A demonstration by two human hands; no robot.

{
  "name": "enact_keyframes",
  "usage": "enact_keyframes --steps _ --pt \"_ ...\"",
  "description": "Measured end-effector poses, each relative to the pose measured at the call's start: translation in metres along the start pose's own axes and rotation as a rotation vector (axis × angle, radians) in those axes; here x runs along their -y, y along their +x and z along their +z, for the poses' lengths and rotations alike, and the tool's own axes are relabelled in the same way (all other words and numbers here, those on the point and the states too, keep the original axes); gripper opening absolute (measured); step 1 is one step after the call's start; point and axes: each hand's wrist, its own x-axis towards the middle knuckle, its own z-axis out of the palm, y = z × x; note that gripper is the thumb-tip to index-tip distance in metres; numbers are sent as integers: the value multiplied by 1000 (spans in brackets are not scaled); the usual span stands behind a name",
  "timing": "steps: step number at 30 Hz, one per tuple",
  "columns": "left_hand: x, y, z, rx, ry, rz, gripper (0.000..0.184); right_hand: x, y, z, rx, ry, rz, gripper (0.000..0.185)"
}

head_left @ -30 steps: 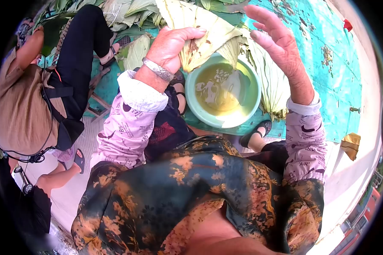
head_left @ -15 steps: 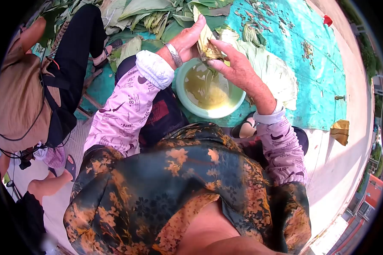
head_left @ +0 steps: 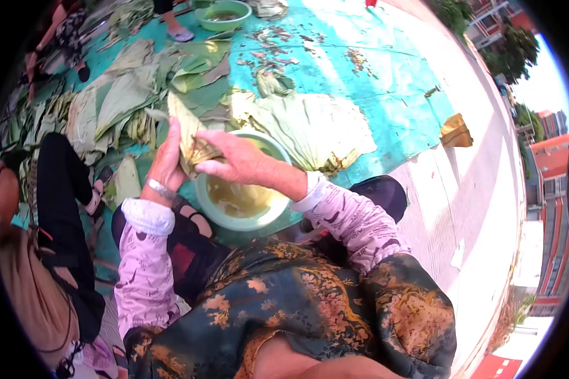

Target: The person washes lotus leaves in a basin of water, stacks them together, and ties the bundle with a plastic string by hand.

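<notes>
A folded, yellowish dried leaf [head_left: 189, 134] is held up over the left rim of a pale green basin [head_left: 241, 221]. My left hand [head_left: 167, 156] wraps its left side, thumb pointing up along it. From the right, my right hand [head_left: 241, 158] pinches the leaf's lower, browner end between thumb and fingers. Murky yellow liquid [head_left: 237, 197] lies in the basin, which stands between my knees. Part of its far rim is hidden behind my right hand and forearm. Just beyond the basin, a large pale fan-shaped leaf [head_left: 316, 129] is spread out.
Piled leaves [head_left: 117, 107] cover the turquoise sheet [head_left: 385, 95] at left. Another green basin [head_left: 223, 16] stands at the far edge, near a person's foot [head_left: 181, 34]. A co-worker's dark-trousered leg [head_left: 66, 189] is close on my left. A brown, folded piece [head_left: 456, 131] sits at the sheet's right edge.
The view has swung right and up, so hands, leaf and basin appear farther left and lower. Both hands still hold the leaf, now over the basin's left side. The far basin has come into view.
</notes>
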Motion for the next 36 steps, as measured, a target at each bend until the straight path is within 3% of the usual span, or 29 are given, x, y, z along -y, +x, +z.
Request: enact_keyframes --steps 1,3,5,8,12,17,18,19,21,22,26,36 --pt "2 3 0 -5 79 43 59 -9 0 6 -64 -11 -113 57" --pt "1 -1 11 24 76 46 63 -2 -5 4 -155 68 -110 45" --pt "-3 -1 -1 32 135 -77 60 -5 -2 7 -212 179 -66 43" --pt "-3 -9 17 -24 145 -52 53 -9 1 10 -336 283 25 40" --pt "0 0 1 132 298 -101 39 -11 -1 11 -391 294 81 34" --pt "0 -3 4 115 320 -37 48 -26 3 14 -394 304 142 33" --pt "1 -2 2 103 289 -8 48 -37 7 23 -493 466 49 31" --pt "1 -1 -2 57 307 -25 45 -36 6 20 -497 587 54 30" --pt "-1 -3 -6 32 315 -2 40 -16 3 5 -447 887 352 23" --pt "1 0 -9 4 281 8 37 -24 4 7 -423 822 440 23" --pt "-1 -1 -7 -86 313 76 40 -27 10 12 -471 1059 485 23" --pt "0 -3 9 -105 669 311 41 -17 17 10 -486 1018 421 24"
